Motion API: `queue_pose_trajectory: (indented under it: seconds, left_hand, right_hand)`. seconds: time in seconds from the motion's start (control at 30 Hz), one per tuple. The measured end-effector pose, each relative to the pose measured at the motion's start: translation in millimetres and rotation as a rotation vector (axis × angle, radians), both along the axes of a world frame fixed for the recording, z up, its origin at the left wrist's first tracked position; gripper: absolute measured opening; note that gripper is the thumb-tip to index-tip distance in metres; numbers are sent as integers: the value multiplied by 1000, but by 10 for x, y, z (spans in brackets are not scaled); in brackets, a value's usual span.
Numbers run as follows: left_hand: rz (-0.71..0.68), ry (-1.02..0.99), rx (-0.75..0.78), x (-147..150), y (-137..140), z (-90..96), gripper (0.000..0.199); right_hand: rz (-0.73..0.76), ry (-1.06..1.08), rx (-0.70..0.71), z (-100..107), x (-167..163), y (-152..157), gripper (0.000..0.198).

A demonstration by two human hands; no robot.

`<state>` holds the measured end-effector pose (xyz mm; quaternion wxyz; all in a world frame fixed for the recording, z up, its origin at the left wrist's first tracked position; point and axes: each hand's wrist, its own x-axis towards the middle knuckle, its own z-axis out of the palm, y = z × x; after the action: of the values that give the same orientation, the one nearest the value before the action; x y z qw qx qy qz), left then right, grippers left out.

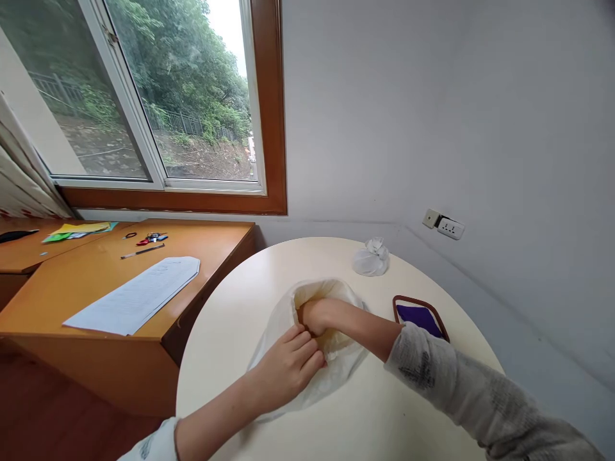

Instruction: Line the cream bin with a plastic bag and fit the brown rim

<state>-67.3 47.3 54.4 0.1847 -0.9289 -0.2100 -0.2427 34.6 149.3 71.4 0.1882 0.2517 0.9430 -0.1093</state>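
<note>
A white, soft bag (pixel 334 384), looking like cloth, sits on the round table with its mouth open toward me. My left hand (pixel 291 365) is at the near left of the mouth, its fingers curled over the rim and closed on it. Reaching in from the right, my right hand (pixel 319 315) is inside the bag's mouth. Its fingers are hidden, so whether it holds anything cannot be seen. The bag's contents are also mostly out of sight.
Behind the bag, a knotted white plastic bag (pixel 369 259) stands on the round cream table (pixel 216 307). A purple item with a brown frame (pixel 420 318) lies near my right forearm. Papers (pixel 139 294), a pen (pixel 143 251) and small items (pixel 152 238) lie on the wooden desk.
</note>
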Motion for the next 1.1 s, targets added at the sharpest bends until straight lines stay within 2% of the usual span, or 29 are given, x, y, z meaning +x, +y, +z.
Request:
queue_pose_trajectory:
  seconds: [0.1, 0.2, 0.27, 0.4, 0.5, 0.6, 0.67, 0.77, 0.87, 0.93, 1.1]
  left_hand:
    - [7, -15, -14, -34, 26, 4, 19]
    - [20, -40, -33, -67, 67, 31, 19]
    - [44, -70, -63, -91, 111, 49, 19]
    - [99, -144, -145, -127, 230, 62, 19]
    - [119, -170, -194, -140, 325, 71, 19]
    - [122, -170, -239, -152, 422, 89, 19]
    - [114, -160, -261, -159, 495, 102, 19]
    - [103, -134, -254, -161, 617, 119, 19]
    - [113, -124, -213, -157, 736, 136, 17]
    - [149, -131, -198, -158, 793, 150, 16]
    - [253, -171, -223, -187, 800, 191, 29]
  right_hand:
    - [-36, -125, -22, 110, 73, -104, 6]
    - [-81, -90, 10, 305, 244, -236, 12]
    - [-130, 46, 57, 471, 424, -332, 23]
    - [-384, 656, 116, 772, 922, -499, 28]
    - [-579, 839, 157, 809, 1383, -566, 28]
    - [-807, 846, 159, 587, 1856, -583, 30]
    - [-933, 799, 140, 323, 2126, -587, 31]
    - [-1049, 721, 186, -136, 2413, -616, 29]
    - [-1090, 635, 252, -544, 2568, -673, 25]
    - [-1120, 577, 289, -742, 2624, -712, 21]
    - [-1103, 488, 344, -965, 2678, -766, 24]
